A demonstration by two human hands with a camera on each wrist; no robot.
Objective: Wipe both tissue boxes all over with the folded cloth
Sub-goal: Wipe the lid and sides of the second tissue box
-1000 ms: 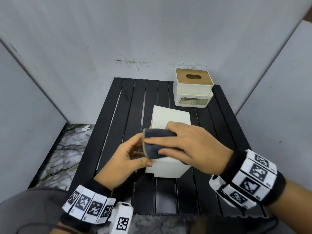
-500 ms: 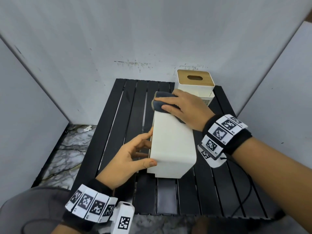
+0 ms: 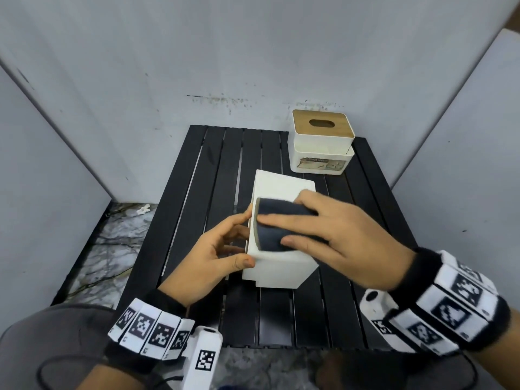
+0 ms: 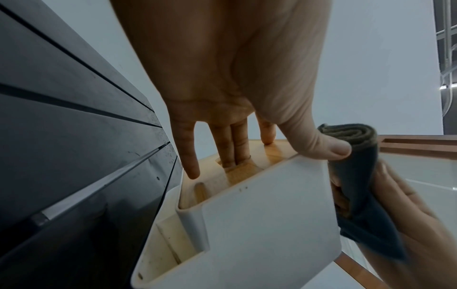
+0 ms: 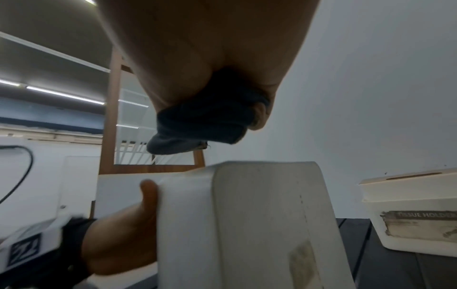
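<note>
A white tissue box [image 3: 281, 273] lies on its side in the middle of the black slatted table [image 3: 197, 192]. My left hand [image 3: 225, 249] holds its left, wooden-lid face [image 4: 249, 170]: the fingers [image 4: 190, 156] lie against the wood and the thumb hooks over the top edge. My right hand [image 3: 337, 237] grips the folded dark cloth [image 3: 274, 229] and presses it on the near half of the top face. The right wrist view shows the cloth [image 5: 205, 121] bunched in the palm above the box [image 5: 259, 215]. The second box [image 3: 320, 147], white with a wooden slotted lid, stands upright at the back right.
Grey panels wall the table at the back and on both sides. A marble-patterned floor [image 3: 112, 249] shows to the left of the table. The second box [image 5: 415, 215] bears a worn label on its front. Bare slats lie left of the hands.
My right hand slid the cloth to the far end of the box's top face, then drew it back to the near half. The left hand kept its hold on the box.
</note>
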